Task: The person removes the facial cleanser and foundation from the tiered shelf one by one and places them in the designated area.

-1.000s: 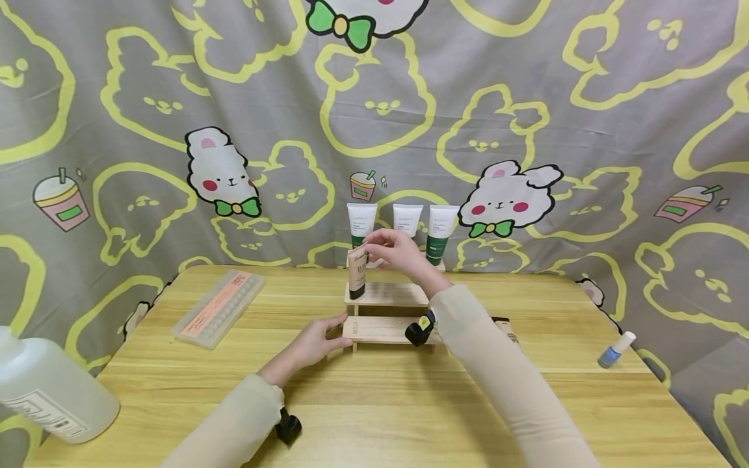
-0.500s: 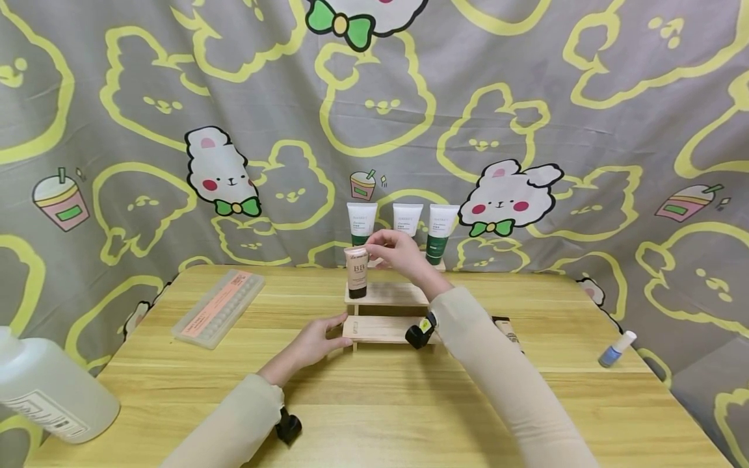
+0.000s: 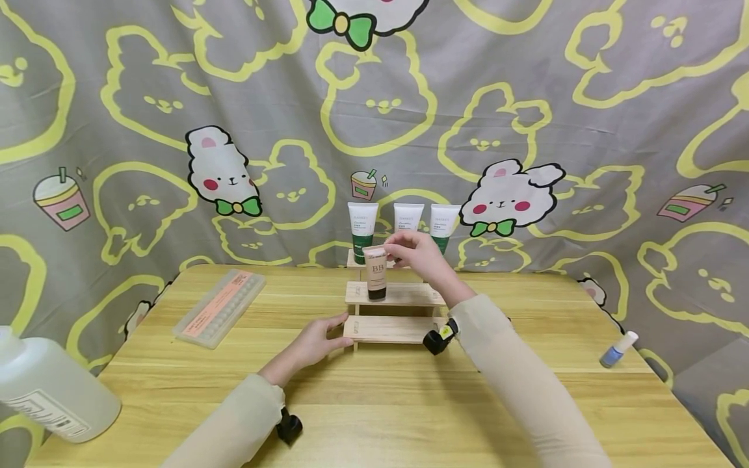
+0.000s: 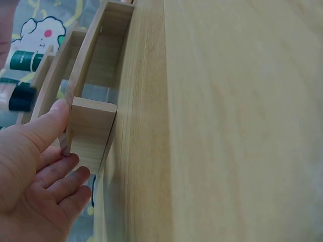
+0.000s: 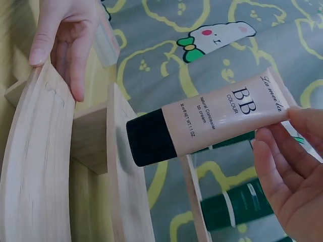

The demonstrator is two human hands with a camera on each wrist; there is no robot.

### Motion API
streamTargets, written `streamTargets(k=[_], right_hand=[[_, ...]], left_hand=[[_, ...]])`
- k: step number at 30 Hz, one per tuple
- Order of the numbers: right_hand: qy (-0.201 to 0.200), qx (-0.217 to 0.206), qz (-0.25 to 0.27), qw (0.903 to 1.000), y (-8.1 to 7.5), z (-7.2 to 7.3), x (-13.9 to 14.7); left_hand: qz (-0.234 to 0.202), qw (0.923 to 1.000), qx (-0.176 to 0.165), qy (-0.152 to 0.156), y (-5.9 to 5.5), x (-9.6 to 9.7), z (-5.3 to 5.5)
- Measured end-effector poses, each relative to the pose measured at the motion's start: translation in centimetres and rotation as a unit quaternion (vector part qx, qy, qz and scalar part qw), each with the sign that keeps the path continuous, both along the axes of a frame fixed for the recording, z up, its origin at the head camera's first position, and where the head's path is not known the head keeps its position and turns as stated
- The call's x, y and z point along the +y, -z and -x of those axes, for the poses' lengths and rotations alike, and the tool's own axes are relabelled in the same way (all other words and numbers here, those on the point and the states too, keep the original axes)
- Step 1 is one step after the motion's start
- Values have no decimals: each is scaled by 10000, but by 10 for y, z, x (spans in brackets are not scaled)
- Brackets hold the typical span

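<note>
A grey curtain with yellow cartoon outlines hangs behind the wood-grained bench, which carries a jug, flat case, nail polish and stepped wooden stand topped by three green-and-white tubes. The right hand pinches a beige tube between its fingers, cap-down at the middle step, contact unclear; the left hand's fingers grip the lowest step's end.
</note>
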State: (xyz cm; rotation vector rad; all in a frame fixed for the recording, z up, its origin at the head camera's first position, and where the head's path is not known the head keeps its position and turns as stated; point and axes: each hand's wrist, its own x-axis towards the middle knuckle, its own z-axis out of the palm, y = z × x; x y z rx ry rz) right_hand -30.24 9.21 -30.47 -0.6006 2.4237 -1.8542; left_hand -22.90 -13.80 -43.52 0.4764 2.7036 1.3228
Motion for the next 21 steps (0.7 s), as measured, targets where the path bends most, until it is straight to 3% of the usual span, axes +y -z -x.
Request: streamTargets(k=[13,21], right_hand=[[364,38,265,9990,-6,-18,62],[587,32,577,9966,4,-28,106]], left_hand=[[-99,9999,-1,32,0,0,-1],[-81,9999,58,79,0,0,-1]])
